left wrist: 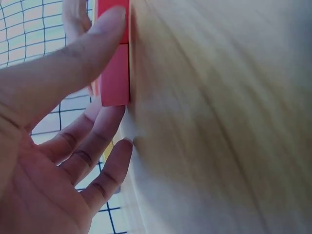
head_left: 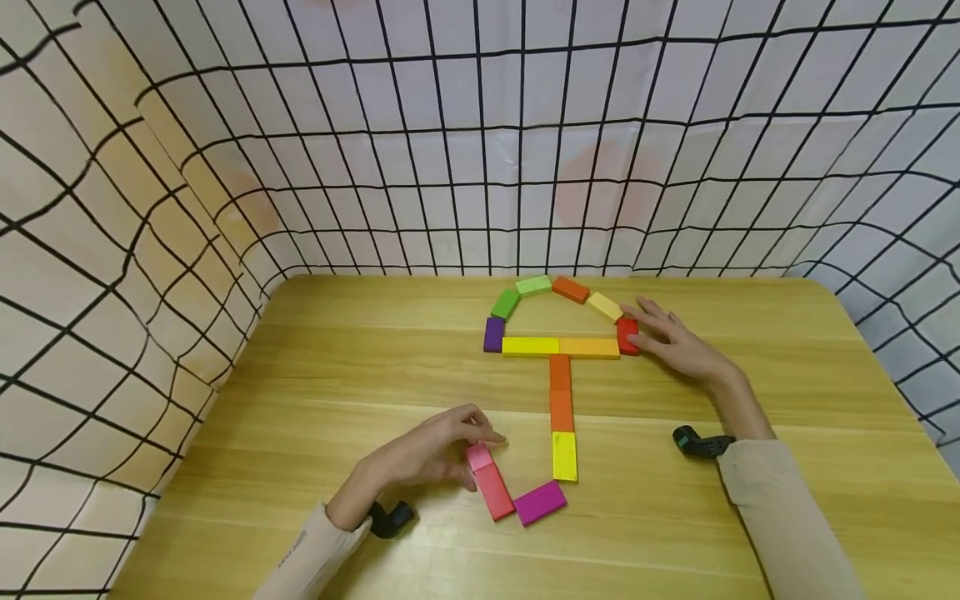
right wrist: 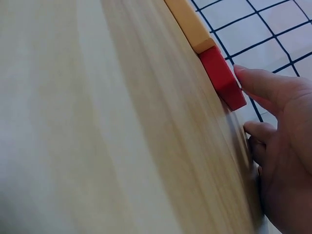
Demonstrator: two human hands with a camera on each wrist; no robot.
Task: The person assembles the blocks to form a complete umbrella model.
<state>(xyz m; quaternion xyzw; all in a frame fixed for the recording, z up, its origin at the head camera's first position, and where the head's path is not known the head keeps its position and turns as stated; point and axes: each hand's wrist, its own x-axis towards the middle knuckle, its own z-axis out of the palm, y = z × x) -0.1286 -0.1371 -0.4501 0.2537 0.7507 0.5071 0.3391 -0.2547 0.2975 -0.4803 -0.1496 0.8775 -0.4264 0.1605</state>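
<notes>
My left hand [head_left: 435,446] is at the near left of a block figure laid on the table, its fingers loosely bent. Its fingertips are at the far end of a pink block [head_left: 479,457], while the thumb lies along the side of the pinkish-red block [head_left: 496,492] joined to it. In the left wrist view, the thumb covers part of that red block [left wrist: 111,9] above the pink block [left wrist: 115,78]. With fingers extended, my right hand [head_left: 678,346] is beside a red block [head_left: 627,336] at the figure's right end. The right wrist view shows a fingertip right at this red block [right wrist: 222,78].
Yellow [head_left: 530,346] and light orange [head_left: 589,347] blocks form a straight bar under an arch of coloured blocks. An orange stem [head_left: 561,392] runs down to a yellow block [head_left: 565,456] and a magenta block [head_left: 541,502]. Grid-patterned cloth walls [head_left: 465,150] surround the wooden table [head_left: 337,358].
</notes>
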